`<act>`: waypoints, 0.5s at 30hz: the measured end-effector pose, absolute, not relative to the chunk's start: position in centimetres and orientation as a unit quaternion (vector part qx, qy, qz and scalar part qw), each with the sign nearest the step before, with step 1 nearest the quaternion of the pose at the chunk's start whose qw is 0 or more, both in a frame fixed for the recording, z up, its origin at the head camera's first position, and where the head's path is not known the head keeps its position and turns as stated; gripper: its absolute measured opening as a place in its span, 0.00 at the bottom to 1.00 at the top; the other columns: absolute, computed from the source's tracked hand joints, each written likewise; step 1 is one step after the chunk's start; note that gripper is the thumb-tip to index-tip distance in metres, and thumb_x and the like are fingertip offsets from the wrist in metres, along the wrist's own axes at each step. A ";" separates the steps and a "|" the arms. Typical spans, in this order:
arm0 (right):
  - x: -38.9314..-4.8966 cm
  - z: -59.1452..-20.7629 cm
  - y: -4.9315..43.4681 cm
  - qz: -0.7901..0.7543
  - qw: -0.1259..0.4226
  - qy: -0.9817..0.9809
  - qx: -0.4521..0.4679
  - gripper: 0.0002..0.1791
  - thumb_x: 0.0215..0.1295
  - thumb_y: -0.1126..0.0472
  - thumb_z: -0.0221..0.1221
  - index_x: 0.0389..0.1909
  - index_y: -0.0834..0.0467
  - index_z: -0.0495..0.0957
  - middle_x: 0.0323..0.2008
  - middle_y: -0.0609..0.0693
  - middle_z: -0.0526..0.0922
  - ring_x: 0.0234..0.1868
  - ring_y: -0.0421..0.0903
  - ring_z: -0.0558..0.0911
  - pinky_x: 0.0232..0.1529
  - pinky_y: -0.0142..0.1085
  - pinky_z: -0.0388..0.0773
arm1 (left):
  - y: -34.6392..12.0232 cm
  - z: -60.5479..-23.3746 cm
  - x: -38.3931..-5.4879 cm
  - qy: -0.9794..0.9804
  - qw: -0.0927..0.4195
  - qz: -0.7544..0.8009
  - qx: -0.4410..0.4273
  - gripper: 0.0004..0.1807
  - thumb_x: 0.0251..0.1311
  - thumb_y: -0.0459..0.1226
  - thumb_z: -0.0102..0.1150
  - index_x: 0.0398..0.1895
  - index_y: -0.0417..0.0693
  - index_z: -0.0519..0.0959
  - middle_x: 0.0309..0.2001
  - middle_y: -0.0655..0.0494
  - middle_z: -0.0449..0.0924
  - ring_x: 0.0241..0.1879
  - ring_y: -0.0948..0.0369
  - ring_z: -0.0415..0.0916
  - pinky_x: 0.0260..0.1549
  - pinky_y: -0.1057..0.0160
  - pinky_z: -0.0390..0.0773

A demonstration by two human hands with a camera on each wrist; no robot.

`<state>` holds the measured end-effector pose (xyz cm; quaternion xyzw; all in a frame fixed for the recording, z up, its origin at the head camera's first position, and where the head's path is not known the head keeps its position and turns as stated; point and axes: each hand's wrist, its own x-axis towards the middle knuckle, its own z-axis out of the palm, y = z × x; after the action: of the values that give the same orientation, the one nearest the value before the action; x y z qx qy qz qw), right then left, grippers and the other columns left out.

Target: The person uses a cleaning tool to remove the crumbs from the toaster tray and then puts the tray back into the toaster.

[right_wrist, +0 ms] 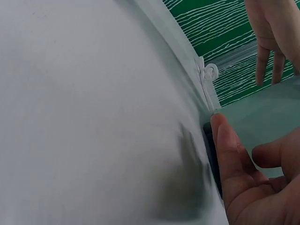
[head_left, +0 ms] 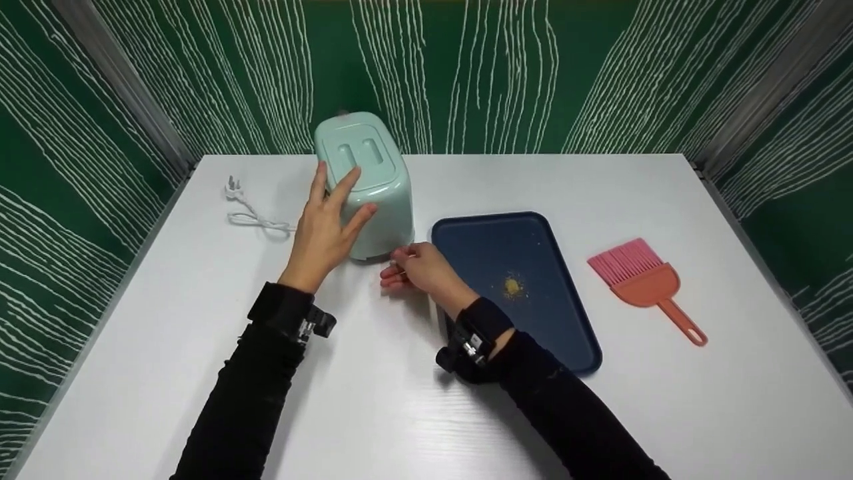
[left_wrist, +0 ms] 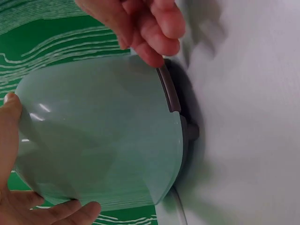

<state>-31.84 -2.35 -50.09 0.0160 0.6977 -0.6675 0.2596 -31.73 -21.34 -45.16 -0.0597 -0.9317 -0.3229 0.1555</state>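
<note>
A mint-green toaster [head_left: 380,213] with a lid over its top stands upright at the table's back left. My left hand [head_left: 323,223] steadies it, fingers spread over the lid's near edge and the left side. Low on the toaster's near end, a dark strip [left_wrist: 169,89] runs along the bottom edge, like the front of a crumb tray. My right hand [head_left: 420,267] is down at that corner; in the left wrist view its fingertips [left_wrist: 152,57] come right to the strip's end. Its thumb stands apart from the other fingers in the right wrist view, with nothing between them.
Right of the toaster lies a navy tray [head_left: 466,233] with a small heap of yellowish crumbs [head_left: 512,287]. Farther right is a pink-bristled brush [head_left: 646,287] with an orange handle. The toaster's white cord and plug [head_left: 234,190] lie at the left. Green patterned panels [head_left: 466,73] border the table.
</note>
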 end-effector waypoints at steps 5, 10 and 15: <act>-32.5 -49.3 -0.6 -0.625 0.235 0.744 -0.017 0.21 0.87 0.58 0.51 0.70 0.67 0.71 0.45 0.61 0.90 0.40 0.49 0.93 0.48 0.40 0.90 | -21.7 -45.6 -32.4 -0.936 0.135 -0.320 -0.055 0.40 0.77 0.62 0.55 0.86 0.66 0.58 0.89 0.41 0.33 0.82 0.30 0.54 0.75 0.30 0.65; -33.2 -48.7 1.5 -0.510 0.171 0.837 -0.098 0.23 0.86 0.52 0.52 0.70 0.62 0.74 0.56 0.63 0.88 0.55 0.57 0.90 0.56 0.47 0.86 | -22.1 -46.0 -33.3 -0.939 0.127 -0.317 -0.047 0.42 0.77 0.62 0.53 0.88 0.66 0.54 0.89 0.41 0.29 0.82 0.30 0.52 0.73 0.29 0.66; -33.9 -48.3 3.9 -0.428 0.104 0.886 -0.142 0.23 0.85 0.50 0.53 0.69 0.61 0.76 0.61 0.61 0.85 0.62 0.58 0.84 0.62 0.51 0.81 | -22.5 -46.6 -33.5 -0.941 0.117 -0.314 -0.035 0.42 0.78 0.63 0.51 0.88 0.64 0.52 0.89 0.38 0.29 0.84 0.31 0.47 0.74 0.27 0.65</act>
<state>-33.85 3.90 -48.26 -0.1422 0.8862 -0.4285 0.1039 -33.52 -22.47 -46.56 -0.0350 -0.9415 -0.3139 0.1175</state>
